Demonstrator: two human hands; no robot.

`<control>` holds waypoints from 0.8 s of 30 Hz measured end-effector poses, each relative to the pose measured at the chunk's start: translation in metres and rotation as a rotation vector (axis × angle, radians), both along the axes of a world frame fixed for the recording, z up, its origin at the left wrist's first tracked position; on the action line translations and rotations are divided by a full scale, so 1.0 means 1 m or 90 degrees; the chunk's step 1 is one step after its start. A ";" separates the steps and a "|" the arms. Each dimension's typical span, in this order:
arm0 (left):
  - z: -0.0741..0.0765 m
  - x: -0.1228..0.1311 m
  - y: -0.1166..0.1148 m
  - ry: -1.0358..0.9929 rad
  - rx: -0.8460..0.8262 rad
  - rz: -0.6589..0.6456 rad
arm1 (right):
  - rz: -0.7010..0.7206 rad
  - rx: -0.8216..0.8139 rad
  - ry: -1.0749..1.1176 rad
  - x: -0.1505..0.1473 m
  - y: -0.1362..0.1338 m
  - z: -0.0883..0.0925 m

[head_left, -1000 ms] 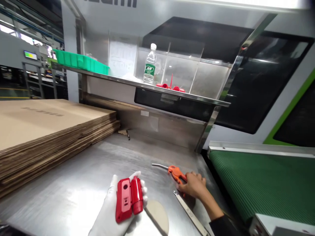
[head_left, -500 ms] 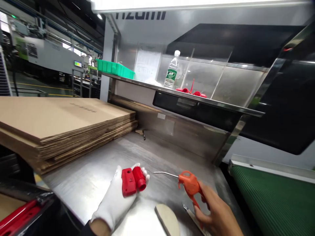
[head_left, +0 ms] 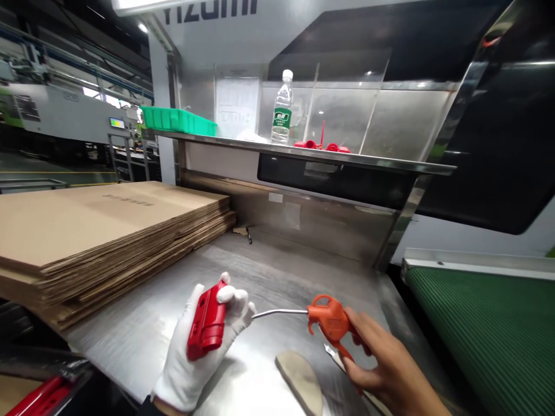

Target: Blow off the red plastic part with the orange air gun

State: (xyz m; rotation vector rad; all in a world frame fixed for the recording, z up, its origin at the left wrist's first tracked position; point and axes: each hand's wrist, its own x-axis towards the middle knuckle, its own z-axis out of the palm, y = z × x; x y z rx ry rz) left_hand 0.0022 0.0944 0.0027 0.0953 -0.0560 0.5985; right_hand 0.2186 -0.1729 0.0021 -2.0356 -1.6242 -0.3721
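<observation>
Red plastic casing (head_left: 208, 322) rests in the white-gloved left hand (head_left: 184, 372), grip curled seemingly to steady it, while the bare right hand (head_left: 387, 357) grasps an orange plastic air gun (head_left: 332, 319), apparently leaving its metal nozzle (head_left: 281, 312) free, above the steel worktop (head_left: 139, 341).

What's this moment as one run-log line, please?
left hand: white-gloved, holds glossy red plastic part | right hand: bare, holds orange thin-nozzled blow gun | shiny metal table: beige rounded slab on top
</observation>
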 end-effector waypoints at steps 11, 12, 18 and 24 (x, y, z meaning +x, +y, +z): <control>0.024 0.008 -0.012 0.247 0.128 0.111 | 0.005 0.002 0.023 -0.012 0.003 0.006; 0.027 0.008 -0.015 0.305 0.188 0.138 | -0.003 0.002 0.019 -0.012 0.003 0.006; 0.027 -0.001 -0.016 0.614 0.758 0.059 | -0.036 0.034 -0.012 -0.005 0.000 0.005; 0.031 -0.005 0.006 0.516 0.471 -0.049 | -0.014 -0.005 -0.013 -0.001 0.001 -0.003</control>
